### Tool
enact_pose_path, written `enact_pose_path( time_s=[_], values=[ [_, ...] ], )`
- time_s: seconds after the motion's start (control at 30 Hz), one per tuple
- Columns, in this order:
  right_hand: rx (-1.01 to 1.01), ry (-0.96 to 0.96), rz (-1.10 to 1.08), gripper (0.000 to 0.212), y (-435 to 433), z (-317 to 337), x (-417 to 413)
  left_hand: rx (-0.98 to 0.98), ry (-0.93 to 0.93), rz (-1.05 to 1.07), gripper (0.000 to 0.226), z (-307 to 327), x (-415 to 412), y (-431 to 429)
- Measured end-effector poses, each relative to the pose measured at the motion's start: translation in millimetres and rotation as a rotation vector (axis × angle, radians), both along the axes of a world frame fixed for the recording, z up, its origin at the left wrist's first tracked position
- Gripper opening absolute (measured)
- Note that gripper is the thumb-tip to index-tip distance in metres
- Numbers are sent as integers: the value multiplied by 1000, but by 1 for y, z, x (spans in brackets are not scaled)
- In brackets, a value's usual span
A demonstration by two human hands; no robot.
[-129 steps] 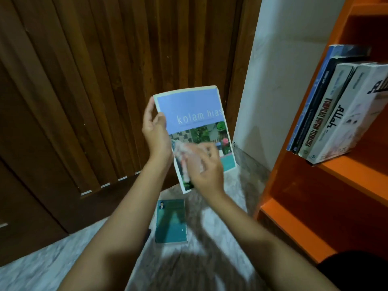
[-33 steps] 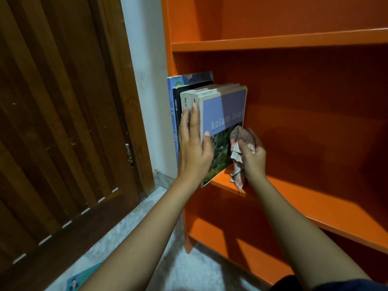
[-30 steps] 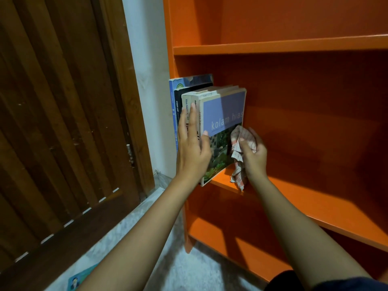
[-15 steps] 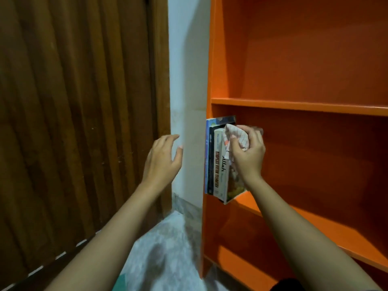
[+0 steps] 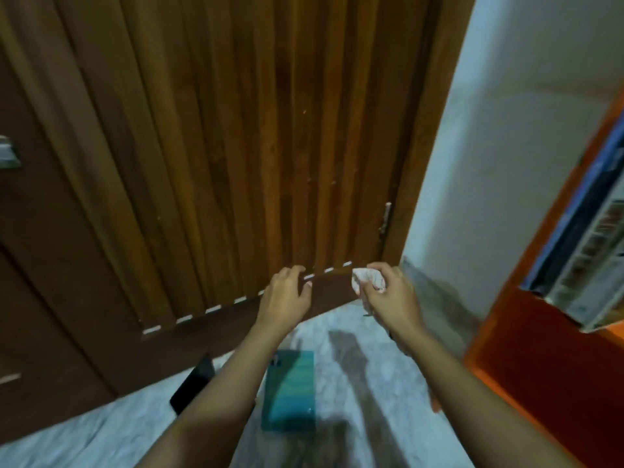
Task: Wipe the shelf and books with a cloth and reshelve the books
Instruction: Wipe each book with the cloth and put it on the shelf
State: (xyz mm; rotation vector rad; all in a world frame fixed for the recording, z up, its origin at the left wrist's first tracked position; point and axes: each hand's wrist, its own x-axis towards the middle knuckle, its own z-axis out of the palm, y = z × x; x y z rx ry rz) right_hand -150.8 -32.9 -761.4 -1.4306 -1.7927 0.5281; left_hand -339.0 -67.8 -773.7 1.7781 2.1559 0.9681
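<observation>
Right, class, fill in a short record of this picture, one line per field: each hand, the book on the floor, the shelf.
Left hand: empty, fingers loosely curled
Right hand: grips a crumpled cloth
Teal book: flat on the marble floor
Orange shelf: at the right edge, books standing on it
Dark flat object: on the floor near the door, kind unclear

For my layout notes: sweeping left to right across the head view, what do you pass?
Black flat object on the floor → teal book → cloth gripped by the right hand → orange shelf → shelved books.
</observation>
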Motion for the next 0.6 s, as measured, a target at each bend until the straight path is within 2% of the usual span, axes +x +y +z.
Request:
enact_pose_path(
  time_s=[0.13, 0.23, 0.33, 0.47, 0.6],
  values=[
    [-242, -48, 76, 26, 14, -88, -26, -222, -41, 41, 39, -91, -32, 10],
    [-485, -55, 156, 16, 22, -146, -39, -313, -108, 74, 37, -155, -45, 10],
    [-570, -153, 201, 10, 24, -195, -48, -430, -166, 133, 32, -208, -51, 8],
    [-664, -141, 233, 22, 18, -240, -56, -574, -207, 145, 40, -267, -58, 0],
    [-875, -99, 224, 36, 15, -275, -64, -632, -293, 152, 30, -309, -60, -10]
  ],
)
